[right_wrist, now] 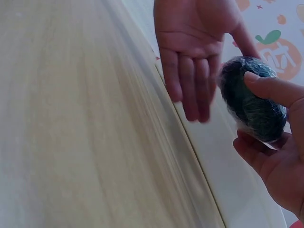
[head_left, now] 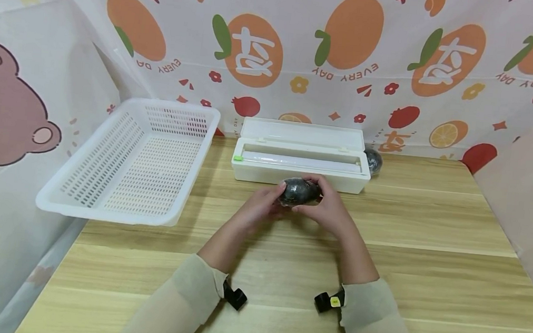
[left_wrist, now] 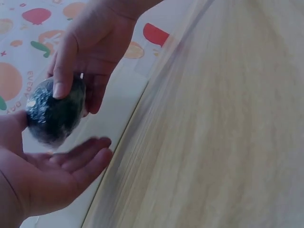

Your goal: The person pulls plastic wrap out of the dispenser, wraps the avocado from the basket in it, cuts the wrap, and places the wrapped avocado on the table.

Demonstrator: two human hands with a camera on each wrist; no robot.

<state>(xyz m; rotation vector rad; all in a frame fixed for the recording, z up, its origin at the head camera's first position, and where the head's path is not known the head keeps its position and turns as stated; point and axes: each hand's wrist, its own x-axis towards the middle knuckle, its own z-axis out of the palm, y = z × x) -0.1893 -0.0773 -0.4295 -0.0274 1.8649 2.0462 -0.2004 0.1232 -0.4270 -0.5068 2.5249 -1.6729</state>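
Observation:
A dark avocado (head_left: pixel 300 192) wrapped in clear film is held above the table, just in front of a white cling film dispenser (head_left: pixel 300 178). My right hand (head_left: pixel 331 209) grips it between thumb and fingers. With its palm turned up, my left hand (left_wrist: pixel 57 185) has its fingers stretched out below and beside the avocado (right_wrist: pixel 251 99), and its thumb touches the wrapped side. The dispenser's lid (head_left: pixel 302 133) is raised, showing a film roll (head_left: pixel 300 161) inside and a green slider (head_left: pixel 238 158) at the left end.
A white perforated basket (head_left: pixel 109 215) stands at the left of the wooden table (head_left: pixel 427 286). Behind the dispenser's right end sits another dark film-wrapped round thing (head_left: pixel 373 161), partly hidden. A fruit-print curtain (head_left: pixel 300 48) hangs along the back.

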